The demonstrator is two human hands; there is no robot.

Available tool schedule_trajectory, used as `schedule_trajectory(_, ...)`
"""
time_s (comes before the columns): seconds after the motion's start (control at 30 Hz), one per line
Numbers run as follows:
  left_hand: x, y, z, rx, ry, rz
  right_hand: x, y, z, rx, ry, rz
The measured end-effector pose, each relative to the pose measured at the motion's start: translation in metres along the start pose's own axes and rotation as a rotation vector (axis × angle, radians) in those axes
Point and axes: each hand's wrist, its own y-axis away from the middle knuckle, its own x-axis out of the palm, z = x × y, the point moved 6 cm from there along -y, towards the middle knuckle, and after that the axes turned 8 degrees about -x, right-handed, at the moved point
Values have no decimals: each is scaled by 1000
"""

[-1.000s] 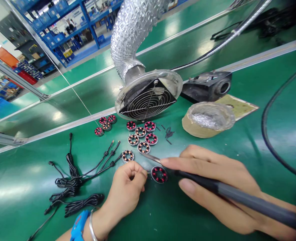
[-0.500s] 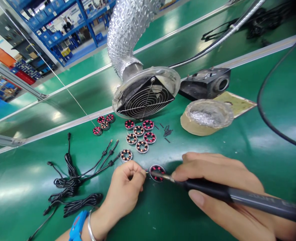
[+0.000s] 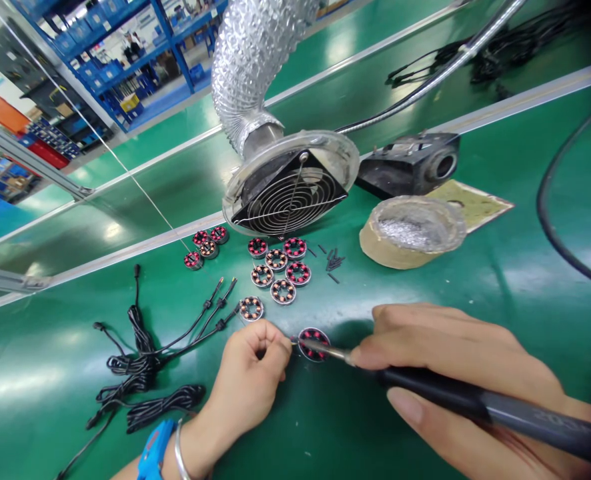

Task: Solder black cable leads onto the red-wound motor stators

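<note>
My right hand (image 3: 465,373) is closed around the dark handle of a soldering iron (image 3: 438,395). The iron's metal tip reaches over the left rim of a round motor stator (image 3: 314,345) with red windings, lying on the green mat. To the left of that stator, my left hand (image 3: 253,370) is closed in a pinch. A thin wire (image 3: 294,343) pokes out from its fingertips towards the stator's left edge; most of it is hidden by the fingers. Just beyond the left hand sits a stator with copper-coloured windings (image 3: 251,309).
More stators (image 3: 282,291) stand grouped under a fume extractor (image 3: 290,193), others farther left. Short black tubes (image 3: 333,259) lie to their right. A tub (image 3: 410,247) holding silvery material stands beside a black iron holder (image 3: 415,163). Bundled black cables (image 3: 135,360) lie at left.
My right hand and the soldering iron have shifted slightly right and down, the tip still at the stator's left side. The iron's cord has swung right. My left hand has barely moved.
</note>
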Motion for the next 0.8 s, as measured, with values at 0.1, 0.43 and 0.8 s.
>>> schedule_trajectory(0.1, 0, 0, 0, 0, 0, 2, 0, -1, -1, 5, 0, -2)
schedule_trajectory(0.43, 1, 2, -3, 40, -13, 89, 10, -14, -11, -111, -79, 5)
schedule_trajectory(0.8, 2, 12, -8, 173, -188, 241, 51, -12, -11, -311, -122, 48)
